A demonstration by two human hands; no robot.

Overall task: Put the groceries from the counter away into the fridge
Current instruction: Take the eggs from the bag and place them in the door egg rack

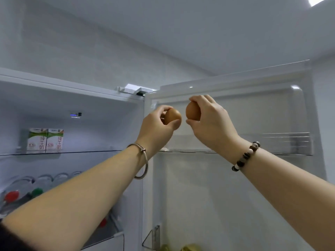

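Note:
The fridge stands open, its door point(235, 187) swung out to the right. My left hand point(155, 129) is raised and pinches a brown egg point(172, 116) between thumb and fingers. My right hand point(212, 122) grips a second brown egg point(192, 111) just to the right of the first. Both eggs hang in the air in front of the door's top shelf point(282, 144), above its clear rail. The two eggs are close together but apart.
Two milk cartons point(45, 140) stand on the fridge's top glass shelf point(81, 152). Several bottles with red and green caps point(25, 192) lie on the shelf below. A lower door bin point(154, 240) holds something yellow-green at the bottom edge.

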